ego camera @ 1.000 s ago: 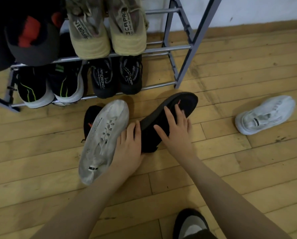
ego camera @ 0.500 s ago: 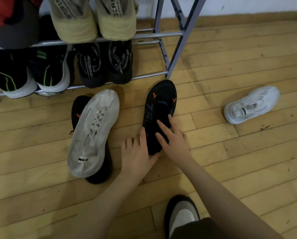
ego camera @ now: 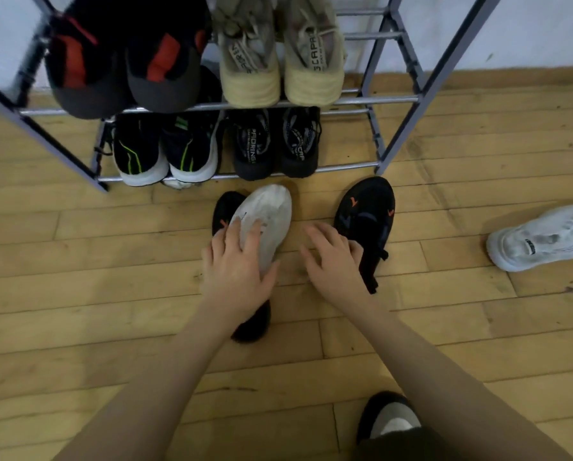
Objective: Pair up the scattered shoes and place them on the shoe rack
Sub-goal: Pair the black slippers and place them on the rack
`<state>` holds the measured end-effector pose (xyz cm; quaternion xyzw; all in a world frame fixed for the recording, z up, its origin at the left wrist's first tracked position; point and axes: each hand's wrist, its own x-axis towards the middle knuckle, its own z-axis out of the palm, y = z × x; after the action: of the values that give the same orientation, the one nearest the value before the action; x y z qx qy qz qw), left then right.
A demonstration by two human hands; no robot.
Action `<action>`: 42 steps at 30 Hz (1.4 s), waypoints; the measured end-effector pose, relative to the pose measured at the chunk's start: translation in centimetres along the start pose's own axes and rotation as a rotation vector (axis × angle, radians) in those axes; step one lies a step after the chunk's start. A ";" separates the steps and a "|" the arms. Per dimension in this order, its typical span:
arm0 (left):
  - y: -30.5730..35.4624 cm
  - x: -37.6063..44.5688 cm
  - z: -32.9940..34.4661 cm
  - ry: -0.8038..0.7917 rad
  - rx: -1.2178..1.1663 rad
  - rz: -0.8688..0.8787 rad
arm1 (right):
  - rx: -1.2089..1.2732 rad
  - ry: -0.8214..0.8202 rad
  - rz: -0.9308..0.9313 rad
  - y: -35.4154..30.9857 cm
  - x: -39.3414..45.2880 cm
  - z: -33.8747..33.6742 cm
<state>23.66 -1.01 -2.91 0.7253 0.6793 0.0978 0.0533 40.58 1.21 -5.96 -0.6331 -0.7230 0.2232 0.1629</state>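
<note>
A worn white shoe [ego camera: 271,211] lies on top of a black shoe [ego camera: 224,207] on the wooden floor, just in front of the shoe rack [ego camera: 378,100]. My left hand [ego camera: 236,271] covers the white shoe's heel half, fingers over the top and thumb round its right side. To the right stands a second black shoe with orange marks [ego camera: 368,211], upright, toe toward the rack. My right hand [ego camera: 336,261] rests against that shoe's left edge with fingers spread, holding nothing. Another white shoe [ego camera: 541,237] lies alone at the far right.
The rack holds a black-and-red pair [ego camera: 125,68] and a beige pair [ego camera: 281,61] on the upper rails, a black-and-green pair [ego camera: 165,151] and a black pair [ego camera: 275,144] below. My foot in a black and grey slipper [ego camera: 391,417] is near the bottom edge.
The black shoe with orange marks was turned from its side to upright and my right hand eased off it. My left hand moved from beside the white shoe onto it.
</note>
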 end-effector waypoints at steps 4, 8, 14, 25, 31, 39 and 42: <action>-2.7 0.2 -0.1 -0.284 0.067 -0.078 | -0.037 -0.094 -0.042 -1.5 2.0 1.7; -3.2 -0.8 0.5 -0.344 0.022 -0.047 | -0.121 -0.174 -0.043 -2.3 3.4 3.1; -3.3 -1.2 0.1 -0.261 -0.157 -0.025 | 0.035 -0.224 -0.048 -2.3 3.0 4.2; 5.2 -2.3 2.8 -0.216 -0.392 -0.192 | -0.033 -0.040 -0.092 3.1 0.8 0.0; 4.1 -2.0 3.7 -0.327 -0.293 -0.090 | -0.147 0.148 0.077 4.5 -1.4 -0.5; 4.1 -3.0 4.0 -0.438 -0.428 -0.102 | -0.211 0.013 0.335 6.7 -3.7 0.5; 3.9 -3.9 4.2 -0.331 -0.158 -0.033 | -0.239 0.013 0.332 7.7 -4.0 0.1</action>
<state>28.14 -4.96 -6.43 0.7137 0.6634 0.0292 0.2226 47.60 -2.00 -9.93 -0.7598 -0.6291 0.1553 0.0522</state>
